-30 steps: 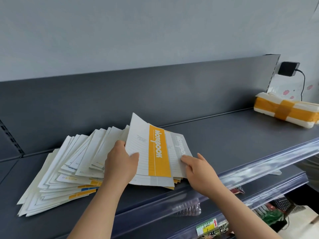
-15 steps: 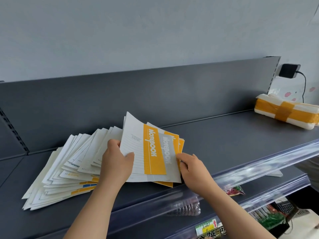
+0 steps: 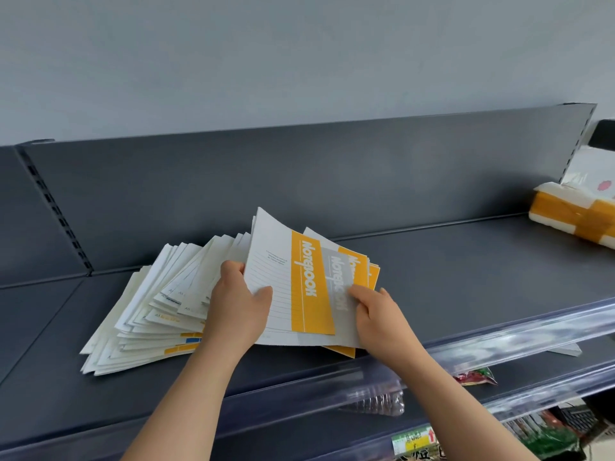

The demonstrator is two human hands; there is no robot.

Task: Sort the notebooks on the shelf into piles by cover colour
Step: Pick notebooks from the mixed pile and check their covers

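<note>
A fanned heap of thin white notebooks [image 3: 156, 307] lies on the dark grey shelf [image 3: 466, 281], some with yellow or blue stripes at the edge. My left hand [image 3: 238, 307] grips the left edge of a notebook with a yellow band [image 3: 299, 287], lifted and tilted up. Under it lies a grey-banded notebook [image 3: 337, 287], and my right hand [image 3: 379, 314] pinches its right edge. More yellow-banded notebooks [image 3: 364, 267] stick out beneath on the right.
A white bundle taped in yellow [image 3: 579, 217] sits at the shelf's far right. The shelf's back panel [image 3: 299, 181] rises behind the heap. A clear plastic price rail [image 3: 499, 331] runs along the front edge, with lower shelves holding packets below.
The notebooks in my hands have been drawn closer together, the grey-banded one sliding further under the yellow-banded one. The right hand moved left, from resting on the grey-banded notebook to pinching its edge.
</note>
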